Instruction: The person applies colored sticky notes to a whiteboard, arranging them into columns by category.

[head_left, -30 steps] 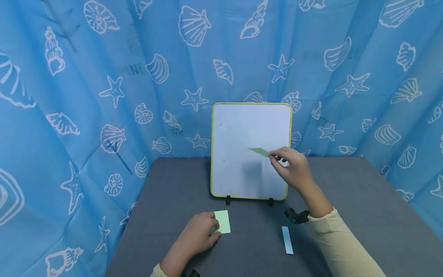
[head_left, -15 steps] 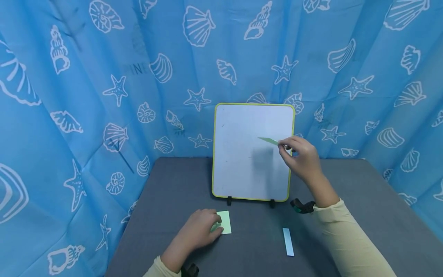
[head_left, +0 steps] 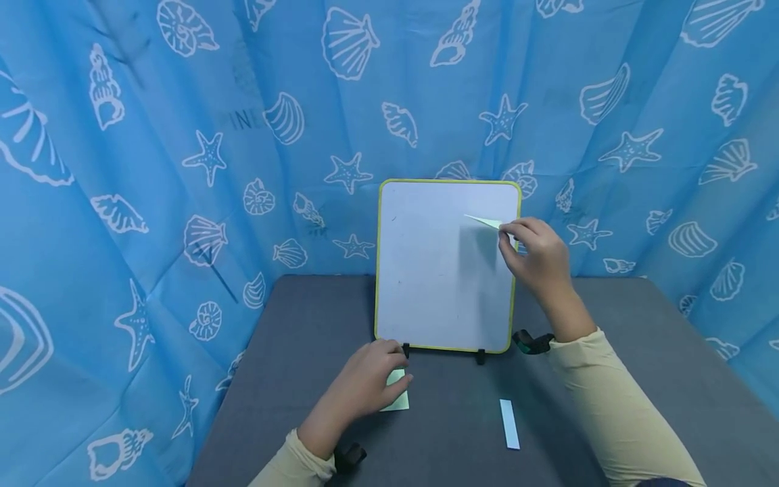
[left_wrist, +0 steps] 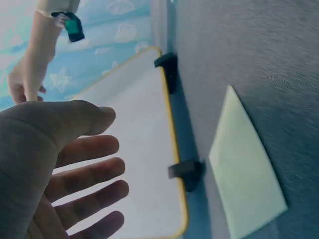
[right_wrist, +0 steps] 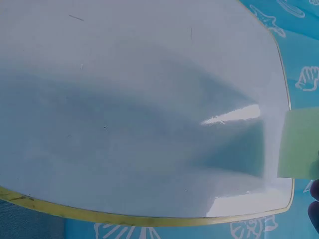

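Note:
My right hand (head_left: 538,260) pinches a light green sticky note (head_left: 483,220) by its edge between thumb and fingertips. The note is held before the upper right of a white board (head_left: 435,284) and casts a shadow on it. In the right wrist view the same note (right_wrist: 299,142) overlaps the board's edge, with only dark fingertips (right_wrist: 314,209) showing. My left hand (head_left: 368,382) is raised near a second pale green paper square (head_left: 398,400) on the table. Its fingers are loosely extended and hold nothing, and in the left wrist view that square (left_wrist: 244,164) lies apart from them.
The yellow-rimmed board stands upright on two black feet (head_left: 481,356). A narrow pale blue strip (head_left: 510,424) lies on the grey table (head_left: 444,433), left of the right sleeve (head_left: 615,406). Behind everything hangs a blue curtain (head_left: 341,122) with white shells.
My right hand has moved up and to the right along the board with the note. The left hand has lifted off the paper square and shifted forward and right.

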The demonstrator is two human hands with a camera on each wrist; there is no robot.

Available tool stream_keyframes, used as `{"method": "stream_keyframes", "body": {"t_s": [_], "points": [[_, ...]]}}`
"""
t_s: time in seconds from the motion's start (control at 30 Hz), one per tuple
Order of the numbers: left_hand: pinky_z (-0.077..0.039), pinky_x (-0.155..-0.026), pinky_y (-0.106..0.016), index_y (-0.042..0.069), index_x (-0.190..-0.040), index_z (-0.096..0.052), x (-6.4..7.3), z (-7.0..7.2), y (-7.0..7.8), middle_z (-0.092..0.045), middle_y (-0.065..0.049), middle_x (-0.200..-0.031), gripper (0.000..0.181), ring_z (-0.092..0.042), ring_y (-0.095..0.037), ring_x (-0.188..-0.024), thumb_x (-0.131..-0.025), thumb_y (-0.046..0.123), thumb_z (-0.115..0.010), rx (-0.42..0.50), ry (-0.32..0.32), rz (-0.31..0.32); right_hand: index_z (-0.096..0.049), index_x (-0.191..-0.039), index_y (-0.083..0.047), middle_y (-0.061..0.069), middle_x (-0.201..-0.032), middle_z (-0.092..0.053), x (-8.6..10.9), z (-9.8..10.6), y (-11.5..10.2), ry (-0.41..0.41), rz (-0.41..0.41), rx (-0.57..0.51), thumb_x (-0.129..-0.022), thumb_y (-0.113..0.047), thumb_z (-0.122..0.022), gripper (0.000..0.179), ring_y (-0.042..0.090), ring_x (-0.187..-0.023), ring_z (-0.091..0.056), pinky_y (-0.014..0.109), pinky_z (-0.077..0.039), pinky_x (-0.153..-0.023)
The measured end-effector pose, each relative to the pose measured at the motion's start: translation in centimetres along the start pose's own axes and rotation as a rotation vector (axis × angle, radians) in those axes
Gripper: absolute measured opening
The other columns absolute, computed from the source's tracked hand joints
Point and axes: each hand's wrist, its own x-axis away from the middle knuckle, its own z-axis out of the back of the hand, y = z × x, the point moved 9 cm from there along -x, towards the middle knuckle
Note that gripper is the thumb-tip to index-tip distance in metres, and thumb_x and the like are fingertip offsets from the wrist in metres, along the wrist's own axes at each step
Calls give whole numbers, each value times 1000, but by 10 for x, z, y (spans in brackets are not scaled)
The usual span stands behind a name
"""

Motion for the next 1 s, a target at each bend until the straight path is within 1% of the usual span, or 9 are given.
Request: {"method": "stream_keyframes", "body": {"t_s": [0.07,0.13,0.27,0.43,0.6,0.7,0.8,0.9,1.0], "points": [[-56,-80,-29,15,-107,-82,-4,4,5,-70,2,-104,16,-64,-13,-92,-98,27,-79,-3,28,-22,-80,-100,4,20,-94,-76,0,-3,2,-7,-2,15,-91,2,-77,9,39,-86,-71,54,-60,-74],[-56,-80,-29,15,-107,-81,-9,7,10,-70,3,-106,16,-64,-13,-93,-97,27,-80,-6,43,-33,-80,-100,4,20,-94,-76,0,-5,4,-11,-2,24,-91,1,-77,9,39,-87,-71,54,-60,-73],[-56,-80,-26,17,-108,-81,-18,11,18,-70,3,-109,16,-65,-13,-95,-97,29,-80,-14,51,-51,-80,-100,3,18,-94,-76,1,-9,7,-17,8,33,-91,1,-77,9,39,-87,-71,53,-59,-70],[-57,-80,-27,18,-108,-81,-31,16,30,-71,4,-110,16,-65,-13,-95,-99,31,-78,-30,60,-85,-80,-99,2,18,-95,-75,4,-15,8,-38,21,38,-90,1,-78,9,39,-88,-71,54,-59,-70],[-56,-82,-30,16,-112,-81,-45,24,40,-72,3,-113,19,-66,-13,-97,-100,30,-76,-63,96,-140,-80,-99,2,18,-97,-76,7,-19,8,-71,17,47,-90,0,-79,10,39,-90,-71,54,-60,-72],[-58,-83,-30,16,-117,-79,-54,32,46,-72,2,-115,23,-68,-13,-99,-100,30,-75,-86,138,-188,-80,-99,1,17,-99,-76,9,-22,8,-94,14,53,-90,-1,-80,9,38,-91,-71,54,-60,-72],[-59,-87,-32,12,-125,-76,-66,42,52,-72,-1,-121,31,-70,-15,-104,-100,30,-74,-97,176,-230,-81,-99,1,17,-100,-75,10,-24,7,-114,12,63,-90,-3,-81,10,38,-91,-71,53,-60,-70],[-60,-94,-35,8,-134,-71,-79,54,56,-71,-6,-129,41,-70,-19,-113,-100,30,-74,-97,202,-248,-81,-99,1,16,-100,-75,12,-26,7,-128,10,66,-89,-3,-81,10,37,-91,-70,52,-60,-69],[-60,-97,-37,5,-139,-67,-94,65,59,-69,-9,-134,47,-69,-22,-119,-100,30,-74,-100,225,-253,-81,-98,1,16,-100,-75,13,-27,8,-136,10,62,-89,-3,-81,10,36,-90,-69,52,-60,-69]]}}
